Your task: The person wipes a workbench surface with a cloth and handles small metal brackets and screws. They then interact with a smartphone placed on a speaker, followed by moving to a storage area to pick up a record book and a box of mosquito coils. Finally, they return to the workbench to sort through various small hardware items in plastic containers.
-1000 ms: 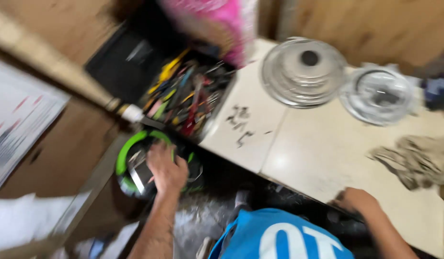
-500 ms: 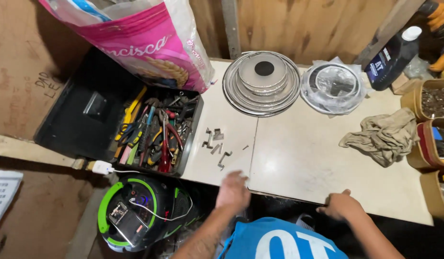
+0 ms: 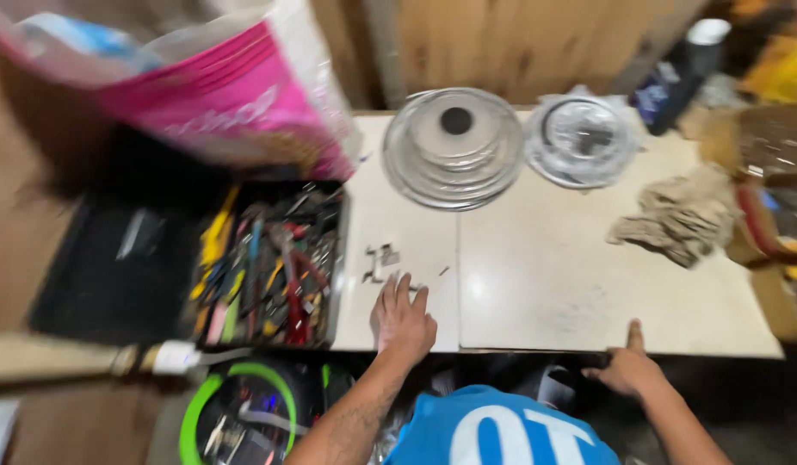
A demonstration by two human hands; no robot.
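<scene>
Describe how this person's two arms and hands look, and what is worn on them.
Both forearms are bare, with no sleeves reaching them, and neither the left hand nor the right hand wears a glove. No ring, watch or band shows, though the picture is blurred. The left forearm seems to carry dark markings. The blue shirt has large white print.

A pale worktop [image 3: 536, 284] stands against a brown wooden plank wall [image 3: 519, 43].

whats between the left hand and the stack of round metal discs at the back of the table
In the head view, a few small metal bits lie just beyond the left hand. Past them the pale tabletop is bare up to the metal discs.
</scene>
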